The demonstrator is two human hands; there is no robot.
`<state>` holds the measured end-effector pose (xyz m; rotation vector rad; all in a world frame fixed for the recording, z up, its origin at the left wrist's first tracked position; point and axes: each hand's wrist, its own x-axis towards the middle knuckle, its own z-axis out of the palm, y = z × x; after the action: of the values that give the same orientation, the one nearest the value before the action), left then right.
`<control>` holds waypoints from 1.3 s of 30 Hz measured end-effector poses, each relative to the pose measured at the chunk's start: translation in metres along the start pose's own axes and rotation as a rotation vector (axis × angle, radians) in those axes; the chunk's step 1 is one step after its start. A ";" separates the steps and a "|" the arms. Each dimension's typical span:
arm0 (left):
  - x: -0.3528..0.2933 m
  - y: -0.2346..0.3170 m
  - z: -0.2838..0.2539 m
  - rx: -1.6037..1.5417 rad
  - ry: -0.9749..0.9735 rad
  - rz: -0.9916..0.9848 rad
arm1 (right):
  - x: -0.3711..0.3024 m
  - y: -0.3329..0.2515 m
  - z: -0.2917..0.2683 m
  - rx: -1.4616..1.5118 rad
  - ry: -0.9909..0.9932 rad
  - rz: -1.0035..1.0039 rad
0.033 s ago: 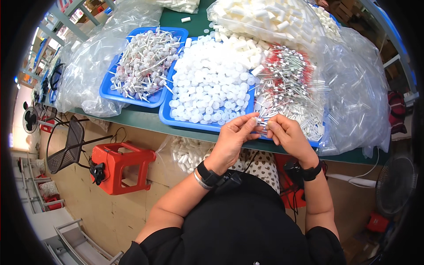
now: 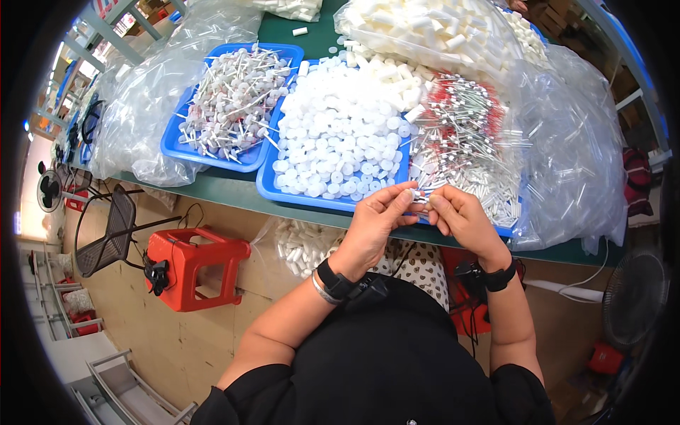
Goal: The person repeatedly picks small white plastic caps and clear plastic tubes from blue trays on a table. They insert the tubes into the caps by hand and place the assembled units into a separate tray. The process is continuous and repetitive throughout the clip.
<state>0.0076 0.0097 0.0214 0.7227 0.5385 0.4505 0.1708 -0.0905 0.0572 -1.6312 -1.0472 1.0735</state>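
Left hand [image 2: 372,223] and right hand [image 2: 460,219] met at the tabletop [image 2: 212,188] edge, fingertips pinching a small white cap [image 2: 413,193] between them. Blue tray [image 2: 283,193] of white discs [image 2: 336,134] directly behind; clear bags [image 2: 581,156] crowded the right side.

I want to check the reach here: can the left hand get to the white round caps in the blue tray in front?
Probably yes: the left hand is at the near rim of the blue tray, the white caps lie uncovered, though its fingers pinch a small part.
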 end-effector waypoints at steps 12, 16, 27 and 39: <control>0.032 0.109 -0.072 -0.013 0.146 0.524 | -0.004 -0.006 -0.008 -0.214 0.220 -0.208; 0.036 0.178 -0.115 -0.191 0.332 0.531 | -0.007 -0.002 -0.035 -0.380 0.367 -0.121; 0.019 0.047 -0.057 1.635 -0.094 0.726 | 0.019 0.019 -0.034 -1.124 0.112 -0.484; 0.025 0.050 -0.058 1.654 -0.132 0.689 | 0.008 0.011 -0.031 -0.879 0.302 -0.543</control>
<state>-0.0177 0.0855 0.0134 2.5541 0.4424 0.5221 0.2041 -0.0926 0.0521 -1.8917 -1.7439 -0.0404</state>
